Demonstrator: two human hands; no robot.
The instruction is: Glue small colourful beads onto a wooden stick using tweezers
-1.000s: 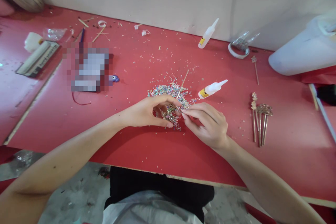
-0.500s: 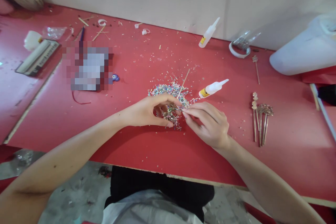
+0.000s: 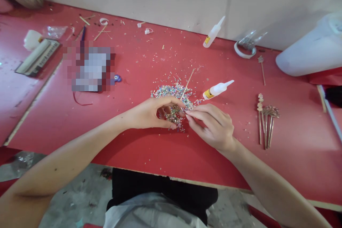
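My left hand point(image 3: 157, 112) curls round a gold hair stick, whose decorated head point(image 3: 174, 115) shows between the thumb and fingers. The stick's thin shaft point(image 3: 187, 84) points up and away past the fingers. Close on the right, my right hand point(image 3: 211, 123) is closed in a pinch at the ornament's edge; what its fingertips hold is too small to name. A pile of small shiny chips point(image 3: 171, 91) lies beneath and behind the left hand. Just beyond the right hand, a glue bottle point(image 3: 217, 89) lies on the red table point(image 3: 160, 149).
Finished-looking gold sticks point(image 3: 265, 128) lie at the right, with a single one point(image 3: 262, 69) behind them. A second glue bottle point(image 3: 214, 32) and a tape roll point(image 3: 244, 54) are near the wall. At the left are a long box point(image 3: 40, 58) and a pixelated object point(image 3: 93, 69).
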